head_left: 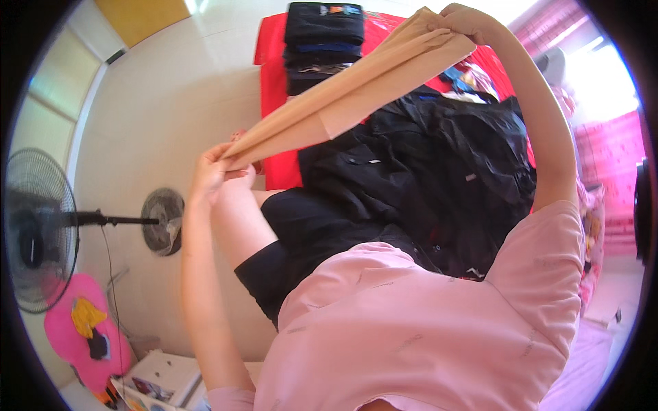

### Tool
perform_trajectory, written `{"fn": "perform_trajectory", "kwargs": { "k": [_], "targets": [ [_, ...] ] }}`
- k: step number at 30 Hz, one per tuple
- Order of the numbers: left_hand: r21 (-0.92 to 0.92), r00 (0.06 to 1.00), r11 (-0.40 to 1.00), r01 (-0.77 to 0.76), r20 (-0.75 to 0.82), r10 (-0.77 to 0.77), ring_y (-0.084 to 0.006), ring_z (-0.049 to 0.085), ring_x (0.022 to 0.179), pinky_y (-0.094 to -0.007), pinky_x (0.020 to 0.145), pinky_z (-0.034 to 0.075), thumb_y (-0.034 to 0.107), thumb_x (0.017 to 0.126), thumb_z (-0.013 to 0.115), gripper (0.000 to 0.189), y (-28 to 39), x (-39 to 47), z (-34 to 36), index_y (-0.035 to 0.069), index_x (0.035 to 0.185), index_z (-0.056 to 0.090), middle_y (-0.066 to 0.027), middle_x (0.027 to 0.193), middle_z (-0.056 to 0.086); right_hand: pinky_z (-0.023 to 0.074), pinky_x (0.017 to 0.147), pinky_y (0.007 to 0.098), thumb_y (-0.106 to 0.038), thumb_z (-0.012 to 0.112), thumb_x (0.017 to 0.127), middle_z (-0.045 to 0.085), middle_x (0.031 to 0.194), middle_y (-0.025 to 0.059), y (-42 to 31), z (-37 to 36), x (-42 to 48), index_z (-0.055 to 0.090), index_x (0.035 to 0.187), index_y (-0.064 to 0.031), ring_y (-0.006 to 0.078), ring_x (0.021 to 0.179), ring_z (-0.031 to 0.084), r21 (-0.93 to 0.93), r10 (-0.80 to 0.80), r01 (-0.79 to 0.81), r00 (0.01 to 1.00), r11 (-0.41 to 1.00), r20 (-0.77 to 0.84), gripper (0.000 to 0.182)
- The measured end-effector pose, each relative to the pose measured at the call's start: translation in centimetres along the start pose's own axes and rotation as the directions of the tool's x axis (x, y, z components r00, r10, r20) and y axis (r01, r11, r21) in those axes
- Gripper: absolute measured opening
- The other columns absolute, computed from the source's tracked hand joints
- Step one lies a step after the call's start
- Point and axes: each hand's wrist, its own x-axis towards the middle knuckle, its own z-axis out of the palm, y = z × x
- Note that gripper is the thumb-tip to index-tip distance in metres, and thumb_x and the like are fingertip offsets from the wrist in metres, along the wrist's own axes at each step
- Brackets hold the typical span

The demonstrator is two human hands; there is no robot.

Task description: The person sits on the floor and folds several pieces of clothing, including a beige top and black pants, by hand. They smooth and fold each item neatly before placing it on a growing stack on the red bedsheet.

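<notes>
A tan piece of cloth (339, 95), likely a garment, is stretched between my two hands. My left hand (213, 167) pinches its lower left end above my bent knee. At the upper right, my right hand (468, 23) grips the other end with the arm reached far out. The cloth hangs in long folds, with a flat flap along its lower side. Beneath it lies a heap of black clothes (411, 159) that reaches up to my lap. Behind the cloth stands a stack of folded dark garments (324, 31), its lower part partly covered.
A red cover (277, 103) lies under the clothes. Small colourful cloths (473, 79) are at its right. On the left a stand fan (41, 231) rises from the tiled floor (154, 113), near a pink chair (77, 329) and a white cabinet (169, 372). Pink curtains (611, 174) hang at right.
</notes>
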Motion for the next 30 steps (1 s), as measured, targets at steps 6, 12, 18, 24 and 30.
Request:
{"fn": "perform_trajectory", "kwargs": {
  "k": [6,12,18,24,30],
  "targets": [
    [-0.048,0.98,0.997,-0.055,0.188,0.063,-0.0217,0.06,0.086,-0.0306,0.065,0.055,-0.004,0.083,0.04,0.026,-4.3,4.8,8.8,-0.004,0.103,0.056,-0.0146,0.098,0.058,0.0475,0.056,0.0259,-0.021,0.062,0.077,0.059,0.076,0.0043,7.8,0.6,-3.3,0.058,0.091,0.0033,0.0097,0.063,0.056,-0.012,0.089,-0.09,0.995,0.996,-0.055,0.028],
    [0.219,0.839,0.811,-0.542,0.086,0.537,-0.0207,0.05,0.109,-0.0275,0.094,0.034,-0.015,0.074,0.035,0.039,-7.1,3.4,12.9,0.001,0.097,0.062,-0.0161,0.118,0.052,0.0461,0.056,0.0245,-0.021,0.061,0.079,0.059,0.079,0.0026,21.5,4.7,-9.4,0.058,0.094,0.001,0.008,0.065,0.055,0.51,0.205,-0.179,0.979,0.842,0.005,0.027],
    [0.463,0.929,0.812,-0.356,0.269,0.254,-0.0317,0.048,0.111,-0.0307,0.089,0.04,-0.012,0.068,0.038,0.039,-15.7,1.3,15.3,0.004,0.091,0.065,-0.0234,0.117,0.049,0.0434,0.065,0.023,-0.02,0.063,0.078,0.058,0.082,0.0025,31.5,17.2,-14.7,0.056,0.095,0.0028,0.0082,0.071,0.052,0.63,0.324,-0.278,0.945,0.725,0.044,0.029],
    [0.151,0.802,0.936,0.318,0.483,-0.351,-0.0119,0.055,0.092,-0.024,0.08,0.043,0.015,0.082,0.059,0.022,-13.3,2.6,14.2,0.0,0.099,0.058,-0.0059,0.103,0.056,0.0432,0.06,0.0208,-0.018,0.063,0.078,0.058,0.079,0.0034,30.0,18.7,-15.7,0.057,0.097,0.0053,0.0084,0.068,0.053,0.749,0.417,-0.227,0.906,0.623,-0.072,0.03],
    [0.157,0.667,0.685,0.712,0.155,-0.729,-0.0156,0.06,0.076,-0.0311,0.067,0.048,0.029,0.076,0.067,0.034,-11.2,5.7,16.9,0.002,0.094,0.059,-0.0094,0.09,0.061,0.0446,0.066,0.0309,-0.022,0.056,0.08,0.06,0.08,0.0136,29.8,19.5,-15.2,0.056,0.095,0.0023,0.0231,0.072,0.058,0.334,0.384,-0.284,0.878,0.899,-0.286,0.028]
  ]
}}
